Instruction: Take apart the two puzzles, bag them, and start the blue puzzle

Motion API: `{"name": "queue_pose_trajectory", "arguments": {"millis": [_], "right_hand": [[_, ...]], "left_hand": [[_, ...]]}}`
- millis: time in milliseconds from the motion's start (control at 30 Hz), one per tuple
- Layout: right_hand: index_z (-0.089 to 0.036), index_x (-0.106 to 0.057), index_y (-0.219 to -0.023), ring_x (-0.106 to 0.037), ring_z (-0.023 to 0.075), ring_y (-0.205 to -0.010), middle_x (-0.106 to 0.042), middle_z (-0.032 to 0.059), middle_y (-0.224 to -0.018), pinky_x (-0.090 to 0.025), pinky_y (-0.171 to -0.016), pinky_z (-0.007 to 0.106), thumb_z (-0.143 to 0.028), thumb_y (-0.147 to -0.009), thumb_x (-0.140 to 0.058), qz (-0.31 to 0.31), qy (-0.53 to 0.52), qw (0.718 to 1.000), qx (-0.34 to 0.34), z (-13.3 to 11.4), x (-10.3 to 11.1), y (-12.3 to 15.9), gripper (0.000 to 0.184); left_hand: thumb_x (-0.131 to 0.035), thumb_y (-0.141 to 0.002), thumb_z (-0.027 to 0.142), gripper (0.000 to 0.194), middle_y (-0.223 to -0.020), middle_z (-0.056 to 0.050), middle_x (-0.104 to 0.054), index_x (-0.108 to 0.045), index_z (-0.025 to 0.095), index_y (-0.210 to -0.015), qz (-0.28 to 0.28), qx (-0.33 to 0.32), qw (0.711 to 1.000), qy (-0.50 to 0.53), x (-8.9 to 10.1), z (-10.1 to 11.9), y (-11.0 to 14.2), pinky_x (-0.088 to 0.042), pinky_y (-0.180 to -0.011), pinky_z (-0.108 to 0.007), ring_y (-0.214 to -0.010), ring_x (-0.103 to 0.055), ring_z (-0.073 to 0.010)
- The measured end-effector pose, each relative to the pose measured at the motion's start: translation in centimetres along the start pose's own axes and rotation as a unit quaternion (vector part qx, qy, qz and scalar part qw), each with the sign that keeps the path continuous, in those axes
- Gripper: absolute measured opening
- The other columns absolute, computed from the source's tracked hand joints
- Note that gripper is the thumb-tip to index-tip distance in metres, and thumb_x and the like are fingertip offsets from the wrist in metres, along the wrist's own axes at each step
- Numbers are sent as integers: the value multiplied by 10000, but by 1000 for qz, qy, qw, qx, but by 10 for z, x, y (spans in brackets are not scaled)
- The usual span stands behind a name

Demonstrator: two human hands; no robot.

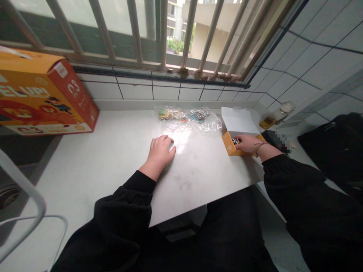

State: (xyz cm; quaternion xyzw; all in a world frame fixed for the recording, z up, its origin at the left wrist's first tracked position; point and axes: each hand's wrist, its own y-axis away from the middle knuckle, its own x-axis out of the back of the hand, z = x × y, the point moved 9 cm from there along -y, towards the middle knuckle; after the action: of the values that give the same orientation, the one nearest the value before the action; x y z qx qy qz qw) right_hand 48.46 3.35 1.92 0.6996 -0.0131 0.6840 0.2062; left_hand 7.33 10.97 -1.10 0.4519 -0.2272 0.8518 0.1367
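My left hand (160, 152) rests on the white countertop (195, 166), its fingers loosely bent with the thumb apart and nothing in it. At the right, my right hand (248, 144) reaches into a small yellow box (228, 145) whose white-lined lid (239, 119) is raised at the back. Small dark and colored pieces (236, 141) show inside it beside my fingers. The fingertips are hidden, so I cannot see whether they grip any. Beyond my left hand lie a clear bag of yellow, green and orange pieces (172, 114) and another bag with dark and teal pieces (201, 115).
A large orange-and-red carton (72, 100) stands at the left, near a sink edge and a white curved tube (36, 198). Behind the counter is a barred window. At right are a glass bottle (268, 121), a dark object (276, 140) and a black bag (337, 147).
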Motion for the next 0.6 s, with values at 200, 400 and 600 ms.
{"name": "queue_pose_trajectory", "arguments": {"millis": [200, 400, 600], "right_hand": [[-206, -806, -1155, -703, 313, -1065, -695, 161, -1340, -547, -989, 422, -421, -852, -826, 147, -17, 982, 113, -112, 3, 68, 373], [-199, -726, -1165, -647, 371, -1234, -706, 177, -1338, -499, -1095, 535, -306, -935, -792, 330, -76, 915, 218, -225, 10, 174, 262], [-270, -678, -1228, -657, 369, -1267, -693, 141, -1297, -520, -1133, 590, -345, -930, -815, 384, -240, 874, 174, -187, 36, 192, 336]], "left_hand": [[-669, -1011, 507, 427, -1316, -162, -774, -718, 186, -1289, -57, -37, 977, 201, -5, 31, 4, -561, -1098, -513, -1214, -734, -343], [-722, -961, 706, 647, -1338, -168, -795, -702, 174, -1331, -105, 33, 888, 447, -32, 45, 16, -581, -1086, -507, -1254, -748, -368], [-688, -1023, 632, 528, -1312, -133, -809, -702, 189, -1310, -44, 58, 794, 604, -26, 40, 14, -621, -1022, -476, -1190, -772, -319]]}}
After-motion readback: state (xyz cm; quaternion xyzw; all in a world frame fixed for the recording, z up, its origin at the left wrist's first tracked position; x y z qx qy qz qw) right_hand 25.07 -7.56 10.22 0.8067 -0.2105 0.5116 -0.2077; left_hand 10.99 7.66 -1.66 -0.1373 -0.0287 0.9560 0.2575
